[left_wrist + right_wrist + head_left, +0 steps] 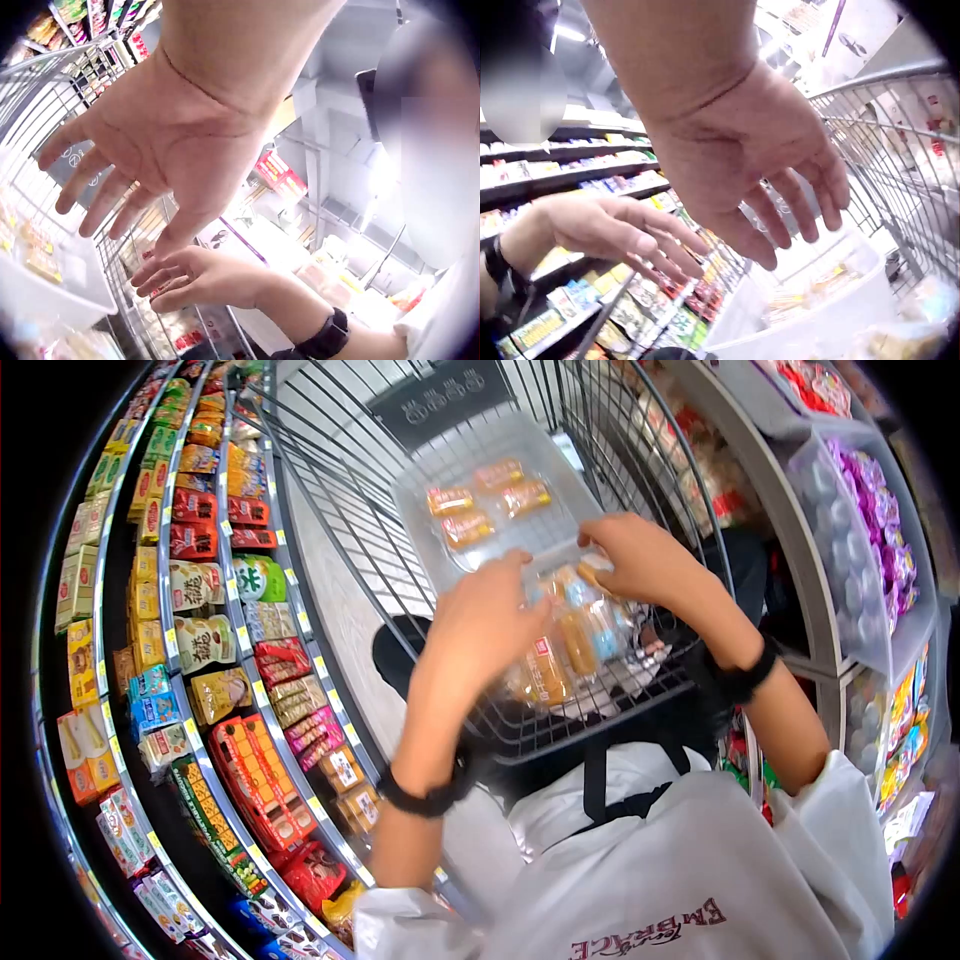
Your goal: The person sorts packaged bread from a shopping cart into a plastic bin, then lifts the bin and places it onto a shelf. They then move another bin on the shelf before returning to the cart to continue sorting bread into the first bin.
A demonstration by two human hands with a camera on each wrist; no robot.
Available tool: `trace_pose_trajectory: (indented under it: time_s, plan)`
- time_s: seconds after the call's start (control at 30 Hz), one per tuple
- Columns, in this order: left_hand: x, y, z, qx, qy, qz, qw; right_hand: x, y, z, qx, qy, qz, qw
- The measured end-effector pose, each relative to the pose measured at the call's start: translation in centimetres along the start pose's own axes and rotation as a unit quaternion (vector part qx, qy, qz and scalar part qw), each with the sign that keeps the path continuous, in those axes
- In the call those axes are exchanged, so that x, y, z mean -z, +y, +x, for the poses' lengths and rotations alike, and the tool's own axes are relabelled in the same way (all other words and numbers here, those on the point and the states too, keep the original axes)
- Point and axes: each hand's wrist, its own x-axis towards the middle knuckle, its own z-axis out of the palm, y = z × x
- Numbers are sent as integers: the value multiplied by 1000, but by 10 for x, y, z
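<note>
Both hands are over a shopping cart [520, 745]. My left hand [490, 615] hovers above wrapped packs at the cart's near end; its fingers are spread and relaxed in the left wrist view, palm empty. Close to the near edge of a translucent plastic bin [520, 438] is my right hand [645, 560], fingers loosely bent and holding nothing in the right wrist view. Several small orange-and-red wrapped snack packs [466, 528] lie inside the bin. Below the hands, bagged bread-like packs [545, 672] and a light blue pack [604, 643] fill the near end, partly hidden by the fingers.
Shelves of packaged snacks [205, 585] run along the left. On the right stand grey shelving [770, 510] and a clear bin [835, 510] with purple-wrapped sweets [880, 520]. A dark sign [440, 402] hangs on the cart's far end.
</note>
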Motion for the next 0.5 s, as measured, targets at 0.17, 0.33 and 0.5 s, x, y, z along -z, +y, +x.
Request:
trace_pose_trajectory:
  time_s: [0.17,0.33,0.5]
  plan:
    - [9,-71,152,86,-168,173,967,-59,30,146,-13,-6,-109,994]
    - [-42,-128,200,156,-84,230,957,-99,60,218,-38,-61,-211,975]
    - [-64,-167,224,155,-174,352,906,-110,71,249,36,-204,-251,946]
